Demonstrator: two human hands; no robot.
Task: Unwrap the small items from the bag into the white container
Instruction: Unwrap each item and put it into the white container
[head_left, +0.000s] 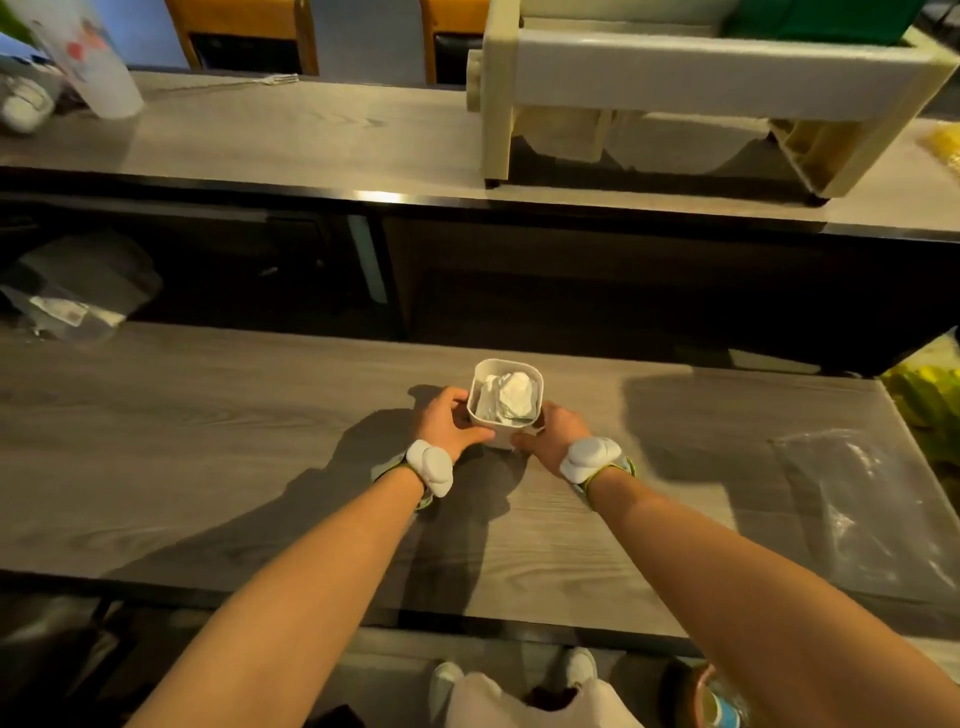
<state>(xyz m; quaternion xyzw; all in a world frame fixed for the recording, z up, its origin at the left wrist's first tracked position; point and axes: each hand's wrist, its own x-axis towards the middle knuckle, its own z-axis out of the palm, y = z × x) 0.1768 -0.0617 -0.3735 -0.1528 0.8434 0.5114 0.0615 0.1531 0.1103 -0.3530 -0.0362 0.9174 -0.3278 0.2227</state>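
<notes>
A small white container (535, 376) with rounded corners stands on the grey wooden counter (208, 441), near the middle. Inside it lie several small white and silvery wrapped items (506, 397). My left hand (447, 421) grips the container's left side. My right hand (553, 431) holds its right front corner. Both wrists carry white sensor bands. A clear plastic bag (862, 509) lies flat on the counter to the right, apart from both hands.
A raised shelf (311, 140) runs behind the counter, carrying a cream rack (675, 67), a fork (275, 80) and a frosted cup (98, 67). More clear plastic wrap (78, 306) sits at the far left. Yellow-green items (930, 395) lie at the right edge.
</notes>
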